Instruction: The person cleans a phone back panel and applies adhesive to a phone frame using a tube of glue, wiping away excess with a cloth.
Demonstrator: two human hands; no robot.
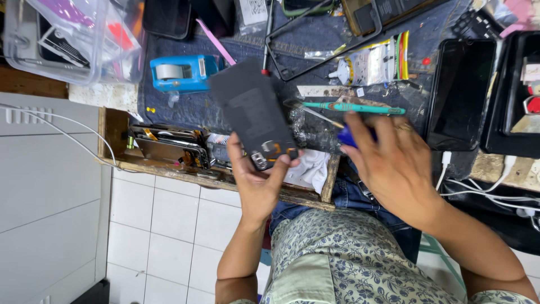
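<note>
**Phone back panel held over a crowded counter**

Phone back panel [253, 112], dark and flat, is tilted above the counter [349, 34], its lower edge pinched by the left hand [256, 180], thumb on the camera corner. Just right of the panel, the right hand [394, 163] is closed around a blue-handled tool [349, 137]. A teal screwdriver [351, 107] lies beyond that hand. Left of the panel sits a blue tape dispenser [183, 72]; below it, an open drawer [169, 149] of parts. Little bare surface shows around the panel.
</note>
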